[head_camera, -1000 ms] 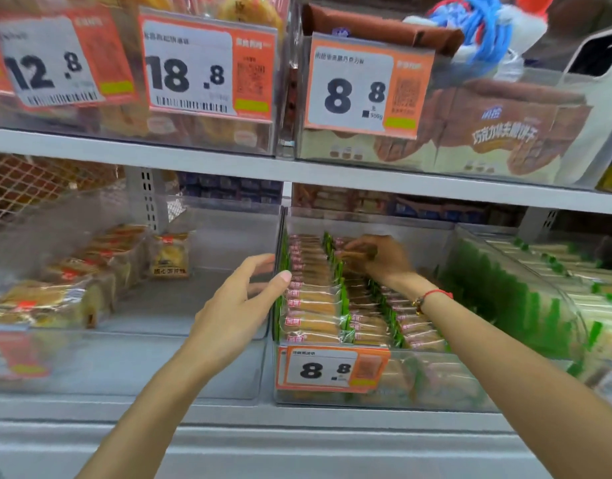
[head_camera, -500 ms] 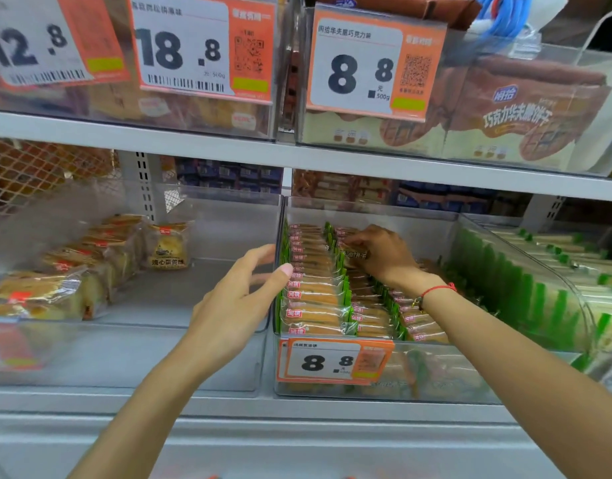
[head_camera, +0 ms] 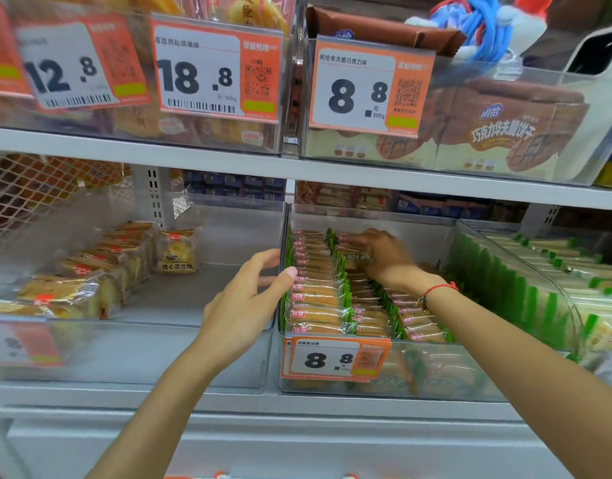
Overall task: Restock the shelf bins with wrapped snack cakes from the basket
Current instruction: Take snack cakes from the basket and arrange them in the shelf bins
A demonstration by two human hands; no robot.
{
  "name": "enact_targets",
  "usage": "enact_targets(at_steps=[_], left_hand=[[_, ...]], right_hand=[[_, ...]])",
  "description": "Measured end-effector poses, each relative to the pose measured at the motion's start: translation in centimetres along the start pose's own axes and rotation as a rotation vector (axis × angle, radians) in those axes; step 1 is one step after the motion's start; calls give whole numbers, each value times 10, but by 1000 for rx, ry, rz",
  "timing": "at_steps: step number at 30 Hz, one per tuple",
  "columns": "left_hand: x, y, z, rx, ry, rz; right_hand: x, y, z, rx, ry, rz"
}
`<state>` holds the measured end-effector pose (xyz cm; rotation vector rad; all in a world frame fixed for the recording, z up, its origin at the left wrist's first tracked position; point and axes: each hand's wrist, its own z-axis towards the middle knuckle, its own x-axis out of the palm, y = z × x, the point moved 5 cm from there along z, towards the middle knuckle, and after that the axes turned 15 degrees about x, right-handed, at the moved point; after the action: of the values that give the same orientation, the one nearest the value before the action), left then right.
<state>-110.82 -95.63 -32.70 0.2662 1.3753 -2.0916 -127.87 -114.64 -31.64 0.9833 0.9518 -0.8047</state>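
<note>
My right hand (head_camera: 384, 257) pinches a light, crushable clear-wrapped green-edged snack cake (head_camera: 353, 258) w/ curled fingers; left hand (head_camera: 246, 305), fingers spread, steadies clear plastic bin (head_camera: 284, 271); I'd grip wrapper edges.

1. The lower shelf (head_camera: 228, 399) is pale grey metal and carries clear plastic bins side by side.
2. The middle bin (head_camera: 453, 382), with an orange 8.8 price tag (head_camera: 335, 359), stands on it.
3. Touching its left side stands a half-filled bin (head_camera: 159, 354).
4. Right of the middle bin stands a bin of green-edged packets (head_camera: 570, 305).

Snack cakes (head_camera: 318, 299) in middle bin (head_camera: 436, 385)
</note>
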Motion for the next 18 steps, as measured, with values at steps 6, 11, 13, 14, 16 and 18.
enact_targets(at_steps=[6, 11, 13, 14, 16, 18], left_hand=[[-1, -8, -4, -18, -53, 81], [-6, -21, -17, 72, -209, 130], [-11, -31, -32, 196, -304, 107], [-13, -39, -42, 278, -336, 120], [-12, -51, -65, 402, -340, 169], [-4, -52, -92, 385, -281, 230]], right_hand=[[-36, 3, -65, -57, -59, 121], [-56, 12, -135, -126, -164, 245], [-60, 17, -164, -172, -166, 265], [-60, 19, -177, -193, -156, 259], [-53, 21, -200, -211, -100, 183], [-32, 19, -221, -199, 29, 31]])
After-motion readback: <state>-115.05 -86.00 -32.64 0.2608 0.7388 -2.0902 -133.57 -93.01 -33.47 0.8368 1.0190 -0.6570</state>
